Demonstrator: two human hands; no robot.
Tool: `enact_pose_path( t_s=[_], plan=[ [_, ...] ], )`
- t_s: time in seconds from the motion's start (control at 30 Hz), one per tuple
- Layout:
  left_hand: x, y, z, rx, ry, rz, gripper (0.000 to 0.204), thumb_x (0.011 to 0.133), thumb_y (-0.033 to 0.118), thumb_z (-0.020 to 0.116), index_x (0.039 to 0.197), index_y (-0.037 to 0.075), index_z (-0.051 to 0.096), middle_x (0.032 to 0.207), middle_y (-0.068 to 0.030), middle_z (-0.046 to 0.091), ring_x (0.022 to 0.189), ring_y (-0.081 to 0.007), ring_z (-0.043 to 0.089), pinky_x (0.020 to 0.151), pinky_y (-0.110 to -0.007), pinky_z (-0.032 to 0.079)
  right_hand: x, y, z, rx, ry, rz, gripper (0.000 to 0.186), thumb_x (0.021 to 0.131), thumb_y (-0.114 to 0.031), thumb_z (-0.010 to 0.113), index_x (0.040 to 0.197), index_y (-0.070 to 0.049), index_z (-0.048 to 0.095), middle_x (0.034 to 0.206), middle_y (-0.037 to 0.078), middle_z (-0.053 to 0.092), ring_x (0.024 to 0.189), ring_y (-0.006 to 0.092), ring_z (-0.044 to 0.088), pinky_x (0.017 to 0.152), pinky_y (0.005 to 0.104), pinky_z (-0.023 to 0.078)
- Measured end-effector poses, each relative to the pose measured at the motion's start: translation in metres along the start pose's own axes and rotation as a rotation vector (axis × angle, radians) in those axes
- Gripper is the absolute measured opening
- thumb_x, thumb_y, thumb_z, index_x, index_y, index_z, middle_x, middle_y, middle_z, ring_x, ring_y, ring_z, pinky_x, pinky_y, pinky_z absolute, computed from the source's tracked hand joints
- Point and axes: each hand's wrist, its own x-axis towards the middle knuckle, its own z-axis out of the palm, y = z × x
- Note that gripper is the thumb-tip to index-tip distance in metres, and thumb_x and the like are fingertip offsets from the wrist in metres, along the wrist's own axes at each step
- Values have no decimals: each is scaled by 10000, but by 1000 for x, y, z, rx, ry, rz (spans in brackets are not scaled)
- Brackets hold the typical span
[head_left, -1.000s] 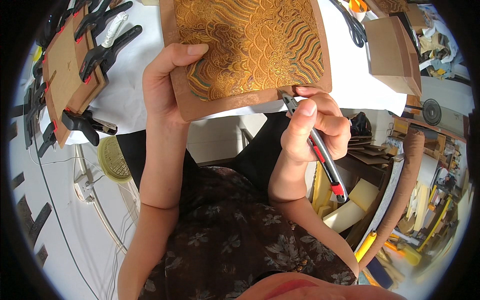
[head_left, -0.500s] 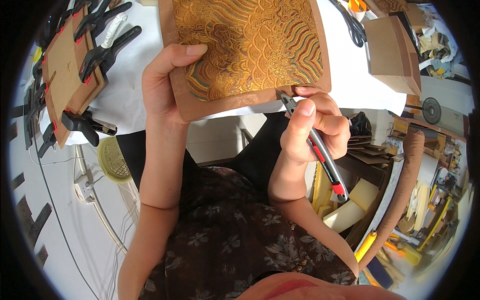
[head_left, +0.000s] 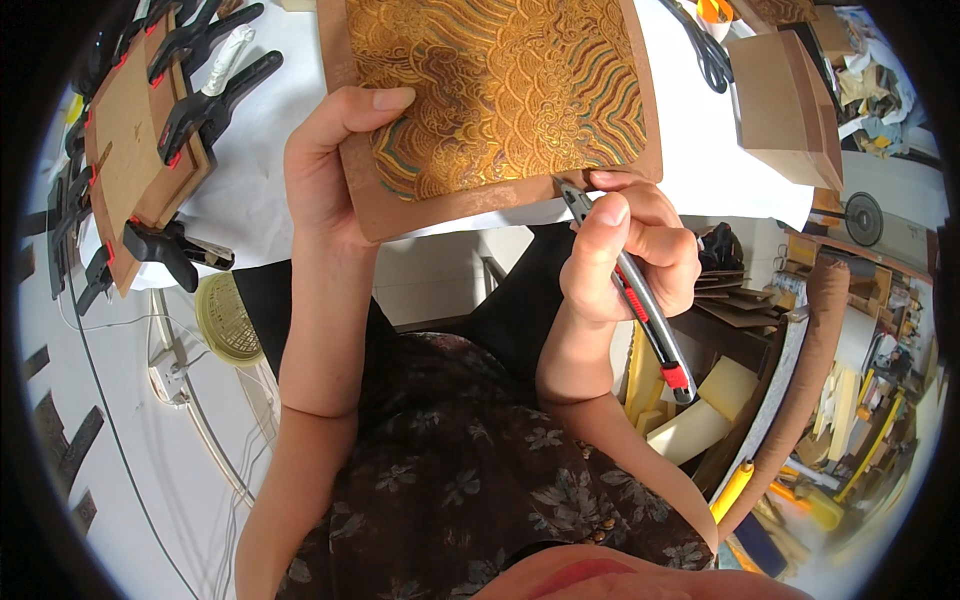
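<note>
Dark brown fabric top (head_left: pixel 440 490) printed with scattered grey, pointed-petal flowers (head_left: pixel 575 497); small rounded brown buttons (head_left: pixel 606 524) in front; black trousers (head_left: pixel 272 318); left hand (head_left: pixel 330 155) and right hand (head_left: pixel 640 255) bare.

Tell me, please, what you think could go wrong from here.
The slim silver-and-red utility knife in the right hand has its tip at the brown border, just below the gold wave-patterned brocade, so a slip might nick the fabric. A fingertip of that hand lies close to the tip and could get cut.
</note>
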Motion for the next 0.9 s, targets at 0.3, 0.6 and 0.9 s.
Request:
enact_pose_path(
  t_s=[0.3,0.6,0.9],
  plan=[
    [0,1,0,-8,-12,-6,448,813,19,500,1246,-79,442,1149,-191,587,1005,-293,623,905,-421,520,0,0,1,16,25,10,307,782,17,671,633,-38,408,575,111,577,546,218,619,578,339,565],
    [0,0,0,-15,-6,-6,451,812,19,500,1248,-80,440,1147,-193,587,1003,-295,624,910,-431,519,-2,-2,-1,6,5,38,318,837,-28,656,672,-46,384,562,94,535,549,177,558,635,376,556],
    [0,2,-1,-12,8,-16,436,816,25,507,1235,-81,454,1137,-190,595,994,-287,628,900,-418,523,1,0,-1,5,-14,-14,307,789,-12,686,643,-42,418,567,105,573,552,218,620,586,345,567]
  ],
)
